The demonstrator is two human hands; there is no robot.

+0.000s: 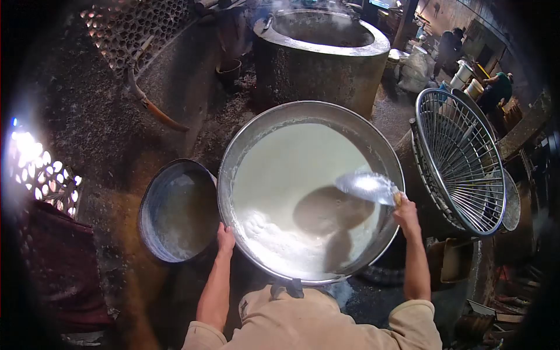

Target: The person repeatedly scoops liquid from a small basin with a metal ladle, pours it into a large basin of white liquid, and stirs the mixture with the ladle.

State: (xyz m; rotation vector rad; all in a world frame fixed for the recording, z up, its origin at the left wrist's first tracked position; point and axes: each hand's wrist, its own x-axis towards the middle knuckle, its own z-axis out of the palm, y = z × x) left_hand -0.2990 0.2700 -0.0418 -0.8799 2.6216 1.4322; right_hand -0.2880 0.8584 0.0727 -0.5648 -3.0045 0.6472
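A wide metal basin (312, 105) full of milky white liquid (291, 169) stands in front of my body, with foam near its front left side. My left hand (226, 238) grips the basin's rim at the lower left. In my right hand (406, 213) is the short, yellowish handle of a shiny metal scoop (367, 185), its rounded blade above the right part of the liquid. Part of the blade is washed out by glare. A dark shadow of it falls on the white surface.
A smaller tub (153, 175) of cloudy liquid sits at left. Behind the basin rises a round vat (321, 73) with a pale rim. A large wire basket (461, 163) leans at right. Two people (496, 90) are bent over in the far right background. A curved wooden handle (157, 111) lies upper left.
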